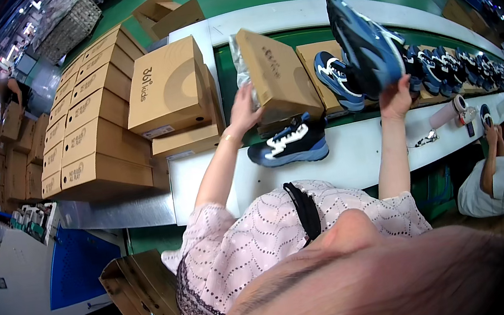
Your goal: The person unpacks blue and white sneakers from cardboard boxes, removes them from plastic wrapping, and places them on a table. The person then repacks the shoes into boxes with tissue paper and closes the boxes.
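My right hand (396, 98) grips a blue and black sneaker (368, 44) by one end and holds it raised, sole partly showing, above the work line. My left hand (245, 111) is closed at the near left edge of a tilted brown cardboard shoebox (278, 70). White tissue paper (239, 62) sticks out along that box's left side, by my fingertips. Just in front of the box, a black and blue sneaker (289, 146) with white trim rests on the white ledge. Another matching sneaker (338, 81) lies right of the box, partly behind the raised one.
Stacked closed shoeboxes (95, 141) and a larger carton (168, 88) stand on the left. A row of sneakers (446, 69) runs along the line to the right. A pink bottle (447, 112) lies on the ledge, and a co-worker (494, 184) sits beyond it.
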`<state>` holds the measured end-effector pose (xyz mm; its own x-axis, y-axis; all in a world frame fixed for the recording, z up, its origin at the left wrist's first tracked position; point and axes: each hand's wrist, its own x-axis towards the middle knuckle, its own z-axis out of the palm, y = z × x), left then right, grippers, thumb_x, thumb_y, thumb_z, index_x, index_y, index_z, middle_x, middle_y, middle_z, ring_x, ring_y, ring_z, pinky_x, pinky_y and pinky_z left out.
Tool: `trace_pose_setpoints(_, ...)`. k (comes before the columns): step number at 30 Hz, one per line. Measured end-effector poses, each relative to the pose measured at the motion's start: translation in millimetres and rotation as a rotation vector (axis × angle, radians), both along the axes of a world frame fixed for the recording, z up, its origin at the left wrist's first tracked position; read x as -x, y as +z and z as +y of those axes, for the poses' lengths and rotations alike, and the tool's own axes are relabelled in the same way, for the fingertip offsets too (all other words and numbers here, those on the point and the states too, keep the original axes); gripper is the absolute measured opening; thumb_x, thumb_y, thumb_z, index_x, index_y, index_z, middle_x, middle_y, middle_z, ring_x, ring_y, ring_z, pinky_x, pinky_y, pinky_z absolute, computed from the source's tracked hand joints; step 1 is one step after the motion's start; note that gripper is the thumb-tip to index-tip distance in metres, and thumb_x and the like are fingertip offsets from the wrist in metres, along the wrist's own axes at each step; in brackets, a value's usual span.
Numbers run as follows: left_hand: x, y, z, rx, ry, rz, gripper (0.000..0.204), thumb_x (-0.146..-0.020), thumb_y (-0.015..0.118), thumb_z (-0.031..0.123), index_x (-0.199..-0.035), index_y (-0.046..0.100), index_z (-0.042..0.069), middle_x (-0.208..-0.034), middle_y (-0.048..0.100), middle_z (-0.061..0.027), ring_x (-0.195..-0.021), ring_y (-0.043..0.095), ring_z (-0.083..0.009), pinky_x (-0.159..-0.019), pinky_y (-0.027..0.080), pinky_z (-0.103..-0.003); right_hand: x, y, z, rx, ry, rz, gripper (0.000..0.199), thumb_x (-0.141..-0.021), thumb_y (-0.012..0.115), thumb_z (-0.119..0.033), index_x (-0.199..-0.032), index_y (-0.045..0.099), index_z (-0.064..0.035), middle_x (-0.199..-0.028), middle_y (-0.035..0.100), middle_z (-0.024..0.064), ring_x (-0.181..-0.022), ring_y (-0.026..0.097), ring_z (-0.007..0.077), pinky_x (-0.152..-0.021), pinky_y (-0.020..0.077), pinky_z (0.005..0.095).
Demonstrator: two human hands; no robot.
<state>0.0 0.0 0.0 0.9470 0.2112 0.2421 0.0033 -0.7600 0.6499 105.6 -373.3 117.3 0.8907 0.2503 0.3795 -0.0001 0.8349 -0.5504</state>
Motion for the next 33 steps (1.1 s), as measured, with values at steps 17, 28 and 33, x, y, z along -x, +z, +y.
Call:
trace_pose_setpoints(17, 120, 29, 42, 0.878, 0.392, -0.106, 0.023, -0.090, 0.050, 0.017, -0.108, 0.047, 0.002, -0.068, 0.059, -0.0067, -0.047, 0.052, -0.0084, -0.043, 0.042, -0.021, 38, -91, 85, 1.374, -0.149, -0.705, 0.019, -0.079, 0.066, -0.015, -0.090, 0.054, -0.0040, -0.087, 0.054, 0.0082, -0.066, 0.052, 0.0170, -0.061, 0.0464, 0.0273)
trace_pose_setpoints(28, 96, 3, 63, 0.889, 0.633, -0.413, 0.025, -0.083, 0.049, 0.005, -0.106, 0.040, 0.000, -0.073, 0.060, -0.0063, -0.047, 0.047, -0.0080, -0.045, 0.041, -0.021, 126, -64, 45, 1.769, 0.196, -1.045, 0.035, -0.068, 0.073, -0.039, -0.090, 0.061, -0.0151, -0.093, 0.051, 0.0074, -0.077, 0.056, 0.0253, -0.071, 0.0469, 0.0355)
trace_pose_setpoints(33, 79, -6, 52, 1.024, 0.525, -0.411, 0.028, -0.083, 0.050, 0.006, -0.107, 0.036, 0.001, -0.073, 0.060, -0.0058, -0.045, 0.046, -0.0081, -0.044, 0.041, -0.022, 135, -110, 43, 1.921, 0.038, -1.104, 0.033, -0.064, 0.075, -0.033, -0.086, 0.062, -0.0123, -0.079, 0.054, 0.0089, -0.069, 0.057, 0.0288, -0.061, 0.0468, 0.0381)
